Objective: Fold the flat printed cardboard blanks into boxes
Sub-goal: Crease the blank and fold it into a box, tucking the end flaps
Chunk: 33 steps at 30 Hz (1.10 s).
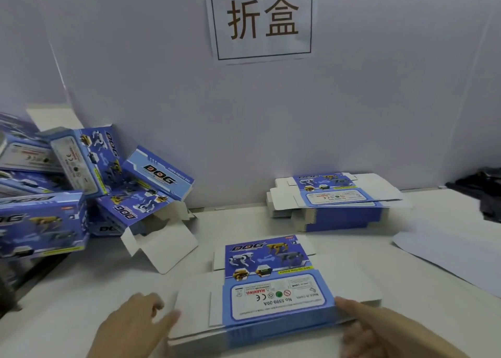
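Though flat, "DOG" blank [271, 276], "No 5599-20A".

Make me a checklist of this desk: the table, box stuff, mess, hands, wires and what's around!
Surface: white table.
Job's things: near stack of flat blanks by the hands; far stack by the wall; folded boxes piled at left, one open-flap box.
Clutter: white sheet and dark object at right.
Grippers: left hand touches the near stack's left flap; right hand at its right edge, grip unclear.
Cables: nothing seen.
Surroundings: pale wall with a paper sign.
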Each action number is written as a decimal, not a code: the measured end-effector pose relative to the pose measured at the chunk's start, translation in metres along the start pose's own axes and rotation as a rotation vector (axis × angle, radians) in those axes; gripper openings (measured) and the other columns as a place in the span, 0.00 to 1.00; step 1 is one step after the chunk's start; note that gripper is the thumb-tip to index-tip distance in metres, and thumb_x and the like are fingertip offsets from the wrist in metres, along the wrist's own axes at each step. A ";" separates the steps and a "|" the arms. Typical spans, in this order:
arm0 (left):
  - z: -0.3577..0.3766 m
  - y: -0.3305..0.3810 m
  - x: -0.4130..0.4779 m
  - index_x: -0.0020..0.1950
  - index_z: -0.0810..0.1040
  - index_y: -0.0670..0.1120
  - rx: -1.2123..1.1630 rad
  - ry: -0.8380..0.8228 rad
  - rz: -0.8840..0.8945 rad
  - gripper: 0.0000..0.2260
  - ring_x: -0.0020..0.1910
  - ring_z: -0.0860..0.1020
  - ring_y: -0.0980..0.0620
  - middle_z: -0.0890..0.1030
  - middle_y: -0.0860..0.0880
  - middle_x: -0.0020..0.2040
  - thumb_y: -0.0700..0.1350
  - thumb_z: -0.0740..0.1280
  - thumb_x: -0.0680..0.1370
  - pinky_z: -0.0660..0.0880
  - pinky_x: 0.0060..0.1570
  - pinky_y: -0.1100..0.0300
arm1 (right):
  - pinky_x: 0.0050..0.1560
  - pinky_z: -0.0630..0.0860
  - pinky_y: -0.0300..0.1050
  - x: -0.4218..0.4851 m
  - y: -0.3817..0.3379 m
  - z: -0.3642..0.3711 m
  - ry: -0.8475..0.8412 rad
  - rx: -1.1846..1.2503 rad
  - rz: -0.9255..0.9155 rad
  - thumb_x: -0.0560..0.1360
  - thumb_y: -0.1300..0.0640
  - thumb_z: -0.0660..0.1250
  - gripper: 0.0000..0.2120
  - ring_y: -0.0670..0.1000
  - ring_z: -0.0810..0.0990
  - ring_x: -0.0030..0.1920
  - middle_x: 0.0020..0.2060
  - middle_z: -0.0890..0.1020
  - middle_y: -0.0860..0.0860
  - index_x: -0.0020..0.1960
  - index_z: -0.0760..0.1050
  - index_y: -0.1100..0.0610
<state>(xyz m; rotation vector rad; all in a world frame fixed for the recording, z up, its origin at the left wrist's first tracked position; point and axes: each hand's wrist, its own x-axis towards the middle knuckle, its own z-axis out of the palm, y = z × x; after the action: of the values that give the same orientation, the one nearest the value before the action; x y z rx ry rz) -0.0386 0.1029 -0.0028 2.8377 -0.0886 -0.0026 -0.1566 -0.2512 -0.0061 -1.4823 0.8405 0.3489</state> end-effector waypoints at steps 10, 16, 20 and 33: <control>0.028 0.120 0.072 0.63 0.73 0.47 0.056 -0.074 0.286 0.22 0.58 0.76 0.48 0.76 0.47 0.62 0.61 0.61 0.78 0.72 0.54 0.56 | 0.55 0.73 0.44 0.020 -0.051 0.054 0.555 -0.887 -0.884 0.80 0.47 0.59 0.12 0.49 0.76 0.56 0.57 0.80 0.47 0.59 0.75 0.48; 0.039 0.122 0.131 0.60 0.75 0.43 0.005 -0.179 0.301 0.25 0.50 0.76 0.51 0.79 0.44 0.58 0.62 0.66 0.76 0.72 0.45 0.60 | 0.75 0.38 0.53 0.047 -0.020 0.091 0.246 -1.306 -0.830 0.79 0.34 0.44 0.30 0.51 0.41 0.78 0.79 0.46 0.48 0.78 0.47 0.42; 0.028 0.124 0.136 0.63 0.76 0.45 0.072 -0.108 0.371 0.27 0.54 0.77 0.51 0.79 0.48 0.58 0.63 0.69 0.73 0.74 0.50 0.59 | 0.75 0.37 0.52 0.047 -0.018 0.089 0.303 -1.320 -0.871 0.79 0.35 0.43 0.29 0.49 0.41 0.78 0.79 0.46 0.47 0.78 0.46 0.41; -0.026 0.117 0.150 0.45 0.76 0.51 -0.137 -0.347 0.441 0.13 0.42 0.79 0.57 0.80 0.54 0.46 0.57 0.73 0.72 0.76 0.42 0.64 | 0.54 0.73 0.39 0.032 -0.019 0.089 0.436 -1.299 -1.067 0.80 0.42 0.41 0.28 0.44 0.83 0.54 0.55 0.83 0.42 0.55 0.81 0.38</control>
<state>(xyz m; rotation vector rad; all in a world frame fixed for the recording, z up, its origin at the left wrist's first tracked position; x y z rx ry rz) 0.1047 -0.0101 0.0577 2.5913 -0.7521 -0.3879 -0.0971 -0.1775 -0.0248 -3.0264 -0.0938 -0.3588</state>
